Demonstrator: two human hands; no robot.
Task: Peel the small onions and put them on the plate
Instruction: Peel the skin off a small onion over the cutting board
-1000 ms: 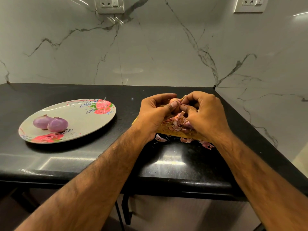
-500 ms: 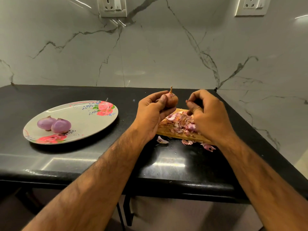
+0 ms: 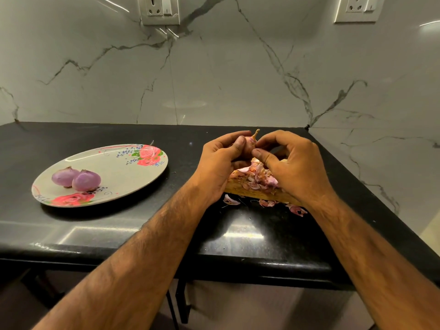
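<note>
My left hand (image 3: 220, 163) grips a small unpeeled onion (image 3: 249, 144), its dry stem pointing up, above the wooden board (image 3: 257, 195). My right hand (image 3: 292, 165) has thumb and fingertips pinching at the onion's right side. A heap of pink onion skins (image 3: 258, 178) lies on the board under both hands. On the floral plate (image 3: 123, 172) at the left sit two peeled purple onions (image 3: 76, 178), side by side and touching.
The black counter (image 3: 95, 225) ends in a front edge close to my forearms. Loose skin scraps (image 3: 295, 209) lie on the counter in front of the board. Marble walls close the back and right side, with sockets (image 3: 160, 9) high up.
My right hand, which had pulled away from the onion half a second ago, has come back to it and now pinches its side. The left hand keeps holding the onion.
</note>
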